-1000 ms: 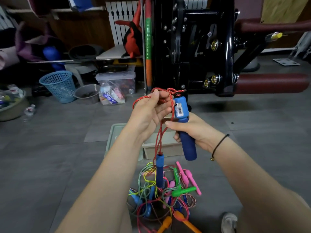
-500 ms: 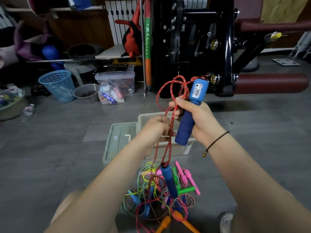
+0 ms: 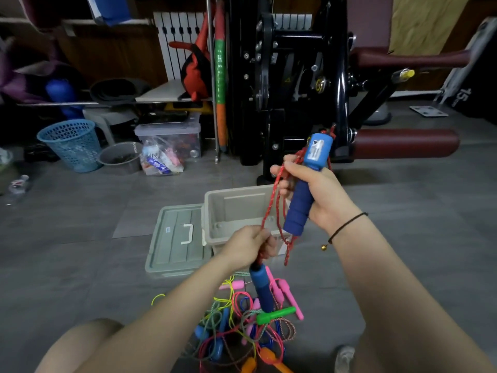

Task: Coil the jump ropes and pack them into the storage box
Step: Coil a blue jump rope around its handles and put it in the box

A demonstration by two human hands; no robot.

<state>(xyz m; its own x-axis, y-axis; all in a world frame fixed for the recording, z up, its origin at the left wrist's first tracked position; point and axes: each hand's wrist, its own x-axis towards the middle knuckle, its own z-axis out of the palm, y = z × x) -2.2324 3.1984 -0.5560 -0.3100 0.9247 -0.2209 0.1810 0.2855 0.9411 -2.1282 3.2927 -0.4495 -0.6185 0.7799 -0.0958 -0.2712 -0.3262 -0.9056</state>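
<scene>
Bare floor [image 3: 403,211] right of storage box [image 3: 210,211]

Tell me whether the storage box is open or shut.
Open. The storage box has no cover on it, its inner walls show, and its lid lies flat on the floor right beside it.

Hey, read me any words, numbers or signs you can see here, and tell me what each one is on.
"15": white number on the black panel at far right; smaller print under it unreadable.
Yellow warning triangle on the black gym machine: symbol too small to read.
Sticker on the storage-box lid: too small.
Counter window on the blue jump-rope handle: blurred.
</scene>
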